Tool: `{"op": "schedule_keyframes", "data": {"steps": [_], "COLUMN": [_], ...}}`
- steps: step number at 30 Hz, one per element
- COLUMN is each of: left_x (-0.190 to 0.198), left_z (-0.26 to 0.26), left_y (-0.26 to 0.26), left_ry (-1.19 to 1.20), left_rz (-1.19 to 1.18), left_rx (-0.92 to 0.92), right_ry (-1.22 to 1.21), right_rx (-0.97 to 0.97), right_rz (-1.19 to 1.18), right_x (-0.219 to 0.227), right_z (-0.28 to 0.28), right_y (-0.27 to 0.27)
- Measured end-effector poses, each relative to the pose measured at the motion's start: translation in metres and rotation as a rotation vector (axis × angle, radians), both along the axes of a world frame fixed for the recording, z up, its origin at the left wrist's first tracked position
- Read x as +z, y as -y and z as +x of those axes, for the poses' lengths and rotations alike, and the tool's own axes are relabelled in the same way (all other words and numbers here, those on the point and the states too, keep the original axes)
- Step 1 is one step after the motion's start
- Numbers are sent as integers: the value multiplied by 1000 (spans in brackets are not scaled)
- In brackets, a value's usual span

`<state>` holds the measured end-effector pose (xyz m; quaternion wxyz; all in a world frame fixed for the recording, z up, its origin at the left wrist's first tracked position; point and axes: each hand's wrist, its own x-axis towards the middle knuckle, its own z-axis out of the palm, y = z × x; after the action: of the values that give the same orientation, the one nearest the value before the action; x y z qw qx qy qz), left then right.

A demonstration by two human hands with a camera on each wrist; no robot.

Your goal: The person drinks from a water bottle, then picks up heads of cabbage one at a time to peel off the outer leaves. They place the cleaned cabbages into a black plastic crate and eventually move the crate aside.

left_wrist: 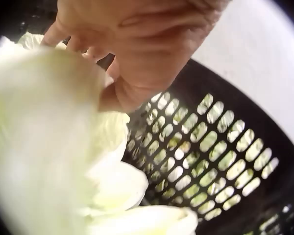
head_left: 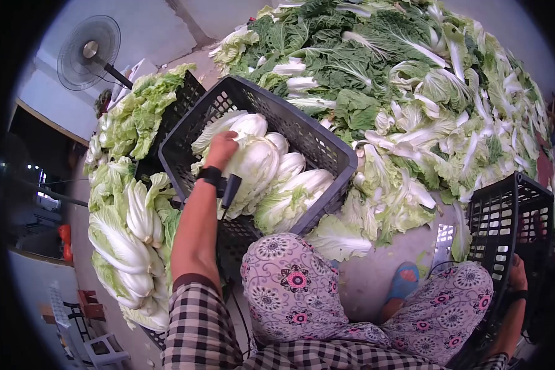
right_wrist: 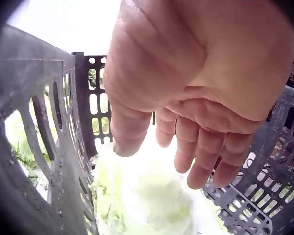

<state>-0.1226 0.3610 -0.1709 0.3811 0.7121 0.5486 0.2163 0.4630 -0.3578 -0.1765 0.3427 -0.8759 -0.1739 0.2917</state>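
Observation:
In the black crate (head_left: pixel 317 126) at centre lie several pale cabbages (head_left: pixel 299 200). My left hand (head_left: pixel 222 150) is among them, fingers bent round the end of one cabbage (head_left: pixel 253 166); in the left wrist view that cabbage (left_wrist: pixel 44 137) is blurred and close below the hand (left_wrist: pixel 137 44), its fingertips partly hidden. At the far right, my right hand (head_left: pixel 518 274) is at a second black crate (head_left: pixel 496 216). The right wrist view has the hand (right_wrist: pixel 196 88) with fingers loosely extended above a bright cabbage (right_wrist: pixel 152 196) inside a crate; whether they touch cannot be told.
A large heap of loose leaves (head_left: pixel 376 68) spreads behind and right of the central crate. More cabbages (head_left: pixel 123 246) are piled at the left, near a fan (head_left: pixel 90 49). A white stool (head_left: pixel 105 351) stands lower left. Patterned trouser legs (head_left: pixel 293 283) and a blue slipper (head_left: pixel 404 280) are in front.

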Motion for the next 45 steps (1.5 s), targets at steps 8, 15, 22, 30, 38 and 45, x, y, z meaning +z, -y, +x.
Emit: {"op": "schedule_keyframes", "data": {"steps": [8,15,22,30,38,45], "left_x": [42,19,7,12,-7,27], "left_z": [7,-14,-1,-8,-5,7], "left_y": [21,44,40,33,65,91], "left_ry": [-394,-1246,-788,-686,-705,-602], "left_rz": [106,838,261,-173,201,292], "left_rx": [-427,-161,-312,-361,-471,-393], "right_ry": [88,106,297,-148,625,518], "right_rx": [44,94,49,-136,60,195], "right_rz": [-36,-199,-6,346,322,346], "right_x": [-10,32,9,59,108,129], "right_z": [12,-18,31,35,-24,-60], "right_y": [4,-9,19,-18,-111,-155]}}
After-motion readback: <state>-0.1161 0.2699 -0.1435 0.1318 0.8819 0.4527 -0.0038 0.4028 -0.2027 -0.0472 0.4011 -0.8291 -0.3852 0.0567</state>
